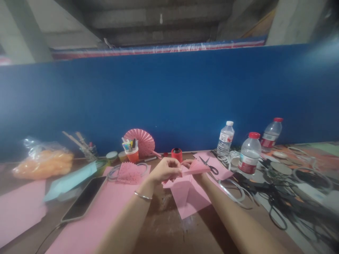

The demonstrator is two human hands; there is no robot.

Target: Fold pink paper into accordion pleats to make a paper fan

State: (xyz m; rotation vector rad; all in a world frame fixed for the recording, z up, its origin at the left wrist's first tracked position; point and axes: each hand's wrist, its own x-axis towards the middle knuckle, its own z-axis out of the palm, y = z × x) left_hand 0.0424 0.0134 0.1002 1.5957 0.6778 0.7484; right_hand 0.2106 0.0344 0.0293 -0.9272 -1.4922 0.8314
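Both my hands meet over the middle of the table on a folded piece of pink paper [196, 168]. My left hand [164, 170], with a thin bracelet on the wrist, pinches the paper's left end with closed fingers. My right hand [189, 164] is mostly hidden behind the paper and grips it from the other side. A flat pink sheet [188, 197] lies right under the hands. Black-handled scissors [209, 165] lie on pink paper just beyond the right hand.
Left: a phone [84, 203] on a long pink sheet [92, 222], a pleated pink piece [129, 173], an orange cup of pens [131, 151], an open pink paper fan [141, 141]. A red spool [176, 154] stands behind. Right: three water bottles [249, 157], metal rings [233, 190], cables. A blue wall backs the table.
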